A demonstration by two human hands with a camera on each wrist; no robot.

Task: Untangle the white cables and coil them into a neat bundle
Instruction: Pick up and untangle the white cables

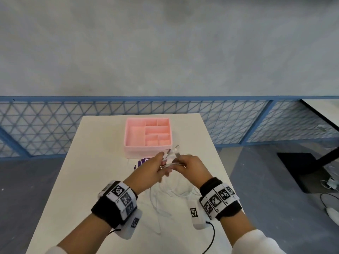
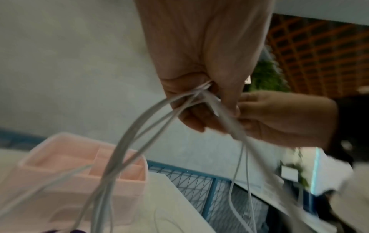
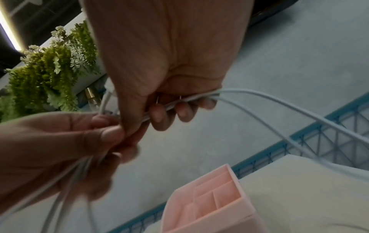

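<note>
Head view: left hand (image 1: 150,169) and right hand (image 1: 190,166) are meeting above the table (image 1: 88,162), both pinching the cables (image 1: 171,153); loose loops are trailing toward 6 o'clock. A pink box (image 1: 128,143) is sitting at 12 o'clock, something purple (image 1: 142,161), perhaps a tape roll, just before it.

Left wrist view: fingers (image 2: 191,116) are curling round several strands (image 2: 139,126).

Right wrist view: fingers (image 3: 157,116) are clamping cables (image 3: 259,94).
</note>
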